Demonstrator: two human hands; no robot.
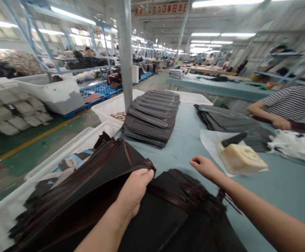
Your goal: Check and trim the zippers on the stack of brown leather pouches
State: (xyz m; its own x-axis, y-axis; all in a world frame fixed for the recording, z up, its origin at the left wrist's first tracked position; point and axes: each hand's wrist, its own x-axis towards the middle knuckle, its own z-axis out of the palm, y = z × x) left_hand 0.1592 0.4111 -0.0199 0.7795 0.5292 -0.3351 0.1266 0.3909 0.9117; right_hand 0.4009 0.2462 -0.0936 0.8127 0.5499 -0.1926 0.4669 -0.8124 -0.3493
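My left hand (135,190) is closed on the upper edge of a thick stack of dark brown fabric pieces (89,189), thumb on top, lifting the stack's edge at the table's left. Under it lies a flat black fabric piece (165,217) with a brown strap across it. My right hand (205,167) hovers just over the far edge of that black piece, fingers loosely curled and holding nothing I can see. Both forearms reach in from the bottom of the view.
A fanned stack of grey pieces (151,119) lies mid-table, another stack (226,120) to its right. A cream iron-like tool (240,157) rests on white paper. A person in a striped shirt (289,105) sits at the right. White bins (63,157) line the left edge.
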